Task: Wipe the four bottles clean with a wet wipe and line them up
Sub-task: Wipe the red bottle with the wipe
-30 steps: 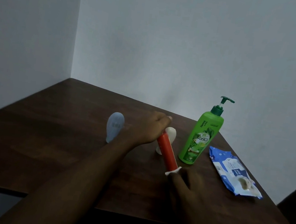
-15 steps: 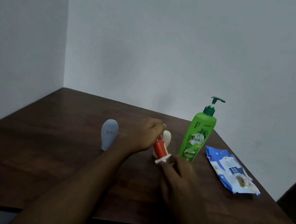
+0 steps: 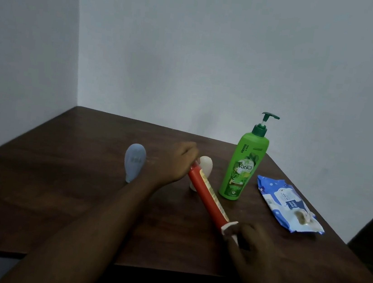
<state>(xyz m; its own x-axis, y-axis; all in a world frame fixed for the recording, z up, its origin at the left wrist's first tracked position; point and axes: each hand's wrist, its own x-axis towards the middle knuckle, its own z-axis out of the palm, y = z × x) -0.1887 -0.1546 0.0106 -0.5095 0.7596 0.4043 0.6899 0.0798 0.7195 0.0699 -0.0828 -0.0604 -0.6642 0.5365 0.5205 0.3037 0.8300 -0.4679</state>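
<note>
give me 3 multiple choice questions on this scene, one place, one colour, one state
1. The wipes pack lies: A left of the blue bottle B right of the green pump bottle C under the hands
2. The held bottle, between left hand and right hand, is: A blue B red C green
3. The green pump bottle is: A lying flat B lifted C standing upright
Answers: 1 B, pack sits at its right; 2 B, red body shows; 3 C, base on the table.

Open passage over the dark brown wooden tabletop at lower left. Obstacles at centre: blue-grey teardrop bottle, cream teardrop bottle, slanted red plastic tube. At right: tall green pump bottle, blue wipe packet.
</note>
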